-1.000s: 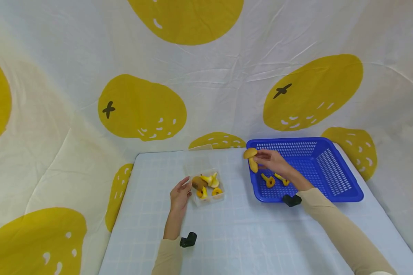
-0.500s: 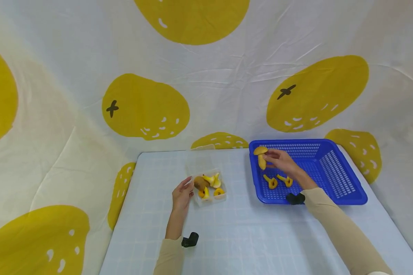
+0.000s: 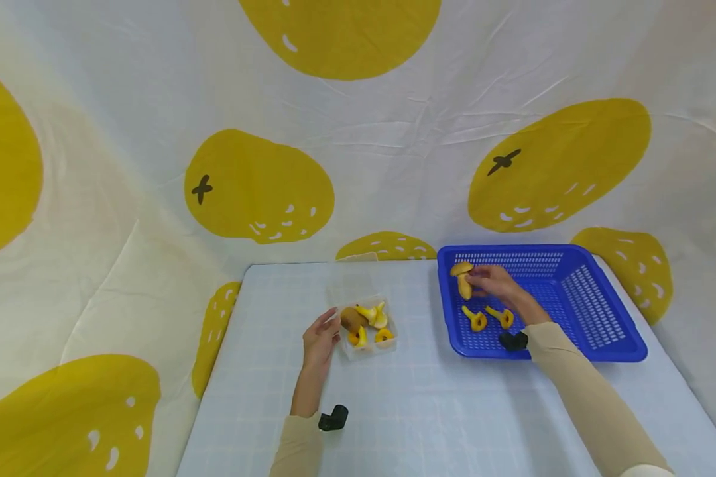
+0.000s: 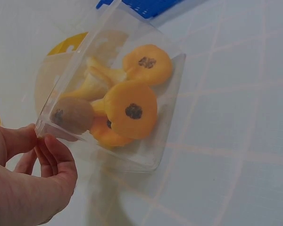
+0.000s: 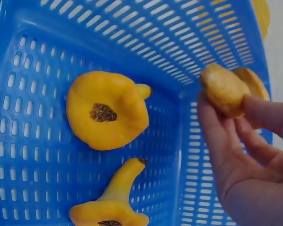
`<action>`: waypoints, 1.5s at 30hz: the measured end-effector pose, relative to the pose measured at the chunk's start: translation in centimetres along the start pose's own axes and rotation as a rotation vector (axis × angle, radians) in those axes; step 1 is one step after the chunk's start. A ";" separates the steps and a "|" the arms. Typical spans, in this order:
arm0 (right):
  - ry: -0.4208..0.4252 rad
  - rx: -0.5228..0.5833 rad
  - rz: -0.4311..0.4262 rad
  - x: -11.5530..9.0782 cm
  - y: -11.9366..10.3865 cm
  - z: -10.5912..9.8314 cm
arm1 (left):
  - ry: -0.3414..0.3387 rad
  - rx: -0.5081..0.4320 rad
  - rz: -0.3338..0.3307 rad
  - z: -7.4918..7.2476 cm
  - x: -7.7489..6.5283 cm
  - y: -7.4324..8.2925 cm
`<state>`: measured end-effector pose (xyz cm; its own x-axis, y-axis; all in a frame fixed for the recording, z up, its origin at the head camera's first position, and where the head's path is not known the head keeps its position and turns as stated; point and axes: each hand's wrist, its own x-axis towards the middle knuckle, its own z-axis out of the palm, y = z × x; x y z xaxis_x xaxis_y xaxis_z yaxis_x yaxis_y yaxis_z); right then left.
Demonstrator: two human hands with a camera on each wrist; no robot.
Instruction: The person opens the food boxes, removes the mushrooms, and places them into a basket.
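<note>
My right hand (image 3: 496, 282) pinches a tan mushroom (image 3: 465, 283) by its stem, cap up, over the left part of the blue basket (image 3: 608, 354). In the right wrist view the thumb and fingers press on both sides of that mushroom (image 5: 222, 89). Two yellow funnel-shaped mushrooms (image 5: 107, 110) lie on the basket floor. My left hand (image 4: 33, 176) pinches the rim of a clear plastic box (image 4: 153, 162) between thumb and fingertips. Inside the box are several yellow mushrooms (image 4: 131, 110) and a brown one (image 4: 71, 115).
The box's clear lid (image 3: 351, 281) stands open behind it. A pale checked cloth (image 3: 406, 411) covers the table. Behind it hangs a white curtain (image 3: 382, 172) with large yellow fruit prints. Each wrist carries a black camera mount (image 3: 334, 419).
My right hand has brought the tan mushroom from the basket's left rim to inside the basket, slightly lower. The left hand stays at the box. The head view has shifted slightly.
</note>
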<state>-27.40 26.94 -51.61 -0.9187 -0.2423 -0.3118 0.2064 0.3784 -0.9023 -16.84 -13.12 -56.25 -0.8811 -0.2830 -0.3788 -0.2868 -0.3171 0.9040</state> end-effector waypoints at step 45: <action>0.067 -0.536 -0.133 -1.4 -3.0 0.3 | -0.012 0.023 0.008 -0.1 0.1 0.0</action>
<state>-26.61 25.87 -48.60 -0.9483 -0.2682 -0.1696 -0.0972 0.7543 -0.6493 -16.92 -13.26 -56.35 -0.8880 -0.2744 -0.3689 -0.2879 -0.2937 0.9115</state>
